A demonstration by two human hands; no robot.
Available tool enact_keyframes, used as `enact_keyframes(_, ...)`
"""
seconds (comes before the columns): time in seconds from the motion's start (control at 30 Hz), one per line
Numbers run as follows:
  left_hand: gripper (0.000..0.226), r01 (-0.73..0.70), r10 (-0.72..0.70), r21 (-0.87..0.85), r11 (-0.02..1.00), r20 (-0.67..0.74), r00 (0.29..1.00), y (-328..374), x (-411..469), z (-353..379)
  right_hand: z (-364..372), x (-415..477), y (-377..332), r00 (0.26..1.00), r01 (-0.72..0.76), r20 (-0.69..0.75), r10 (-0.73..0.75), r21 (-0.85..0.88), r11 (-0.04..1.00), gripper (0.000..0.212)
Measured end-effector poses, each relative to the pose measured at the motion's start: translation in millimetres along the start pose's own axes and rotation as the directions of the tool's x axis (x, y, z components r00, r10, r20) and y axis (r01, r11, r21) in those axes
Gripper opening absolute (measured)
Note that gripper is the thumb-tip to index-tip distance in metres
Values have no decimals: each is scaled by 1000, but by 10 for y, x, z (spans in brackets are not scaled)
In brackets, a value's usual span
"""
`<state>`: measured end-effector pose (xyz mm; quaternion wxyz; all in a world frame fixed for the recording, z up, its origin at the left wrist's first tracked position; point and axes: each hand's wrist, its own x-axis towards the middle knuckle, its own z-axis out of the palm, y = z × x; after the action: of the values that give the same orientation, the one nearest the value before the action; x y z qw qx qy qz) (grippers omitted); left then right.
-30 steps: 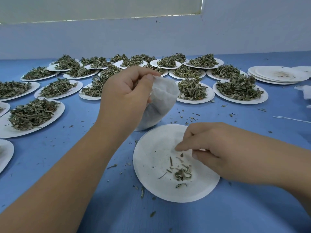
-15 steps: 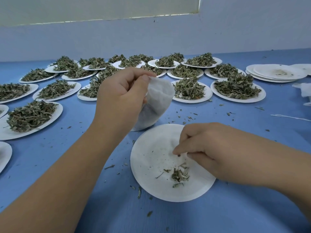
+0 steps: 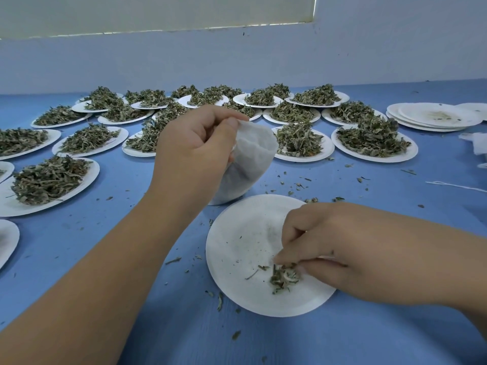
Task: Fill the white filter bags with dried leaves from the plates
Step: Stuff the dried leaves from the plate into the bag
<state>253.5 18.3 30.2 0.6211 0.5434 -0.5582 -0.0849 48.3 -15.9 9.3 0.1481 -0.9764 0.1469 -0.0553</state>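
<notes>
counter: blue, matte, takes up pretty much the whole view; loose leaf crumbs scattered all over it, mostly around the nearest plate
near plate: white paper plate, closest thing to the camera, nearly bare, just dust plus a small clump of leaf scraps toward its right side
right hand: comes in from the right, low over the near plate
right fingers: curled in, thumb and fingertips pressed together on the leaf scraps, pinching them right at the plate surface
left hand: raised above the counter, just behind the near plate
left fingers: curled, thumb pinching the top edge of the filter bag against the other fingers
filter bag: white, hangs down and to the right from that pinch, mouth gaping open on the right side, bottom end down by the near plate's far rim; can't tell if it touches the counter
bag vs right fingers: well apart, bag is up and behind, scraps are down on the plate
heaped plates: lots of white plates piled with dried green leaves, spread left to right across the middle and back, some overlapping at the rims
empty plates: a short stack at far right, top one stained with leaf dust
string: thin white strand lying on the counter at right
white fabric: crumpled bit at the right edge, can't tell what it is
wall: plain pale blue-white, rises straight from the counter's back edge
top strip: cream-coloured panel above the wall, maybe a blind, can't tell
</notes>
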Motion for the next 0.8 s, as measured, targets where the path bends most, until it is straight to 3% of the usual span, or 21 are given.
enact_keyframes(0.1, 27, -4, 4, 10, 1000, -3, 1000, 4, 3, 0, 7, 9, 29, 1000, -14, -20, 15, 30, 999, 38)
enact_keyframes(0.23, 29, 7, -7, 14, 1000, -4, 1000, 12, 4, 4, 53, 18, -38, 998, 7, 60, -8, 17, 1000, 45)
enact_keyframes(0.4, 28, 7, -7, 9, 1000, -3, 1000, 5, 0, 3, 115, 39, -106, 996, 56, 75, -52, -46, 997, 37)
enact_keyframes(0.5, 27, 3, -3, 13, 1000, 1, 1000, 5, 4, 6, 228, 98, -97, 997, 73, -8, -75, -108, 991, 29)
enact_keyframes(0.6, 28, -5, 5, 16, 1000, 2, 1000, 5, 4, 9, 368, 144, -9, 998, 40, -42, -41, -24, 999, 25)
enact_keyframes(0.8, 29, 2, -2, 18, 1000, 11, 1000, -8, -4, 17, 466, 174, 110, 998, 39, -44, -40, -28, 999, 18)
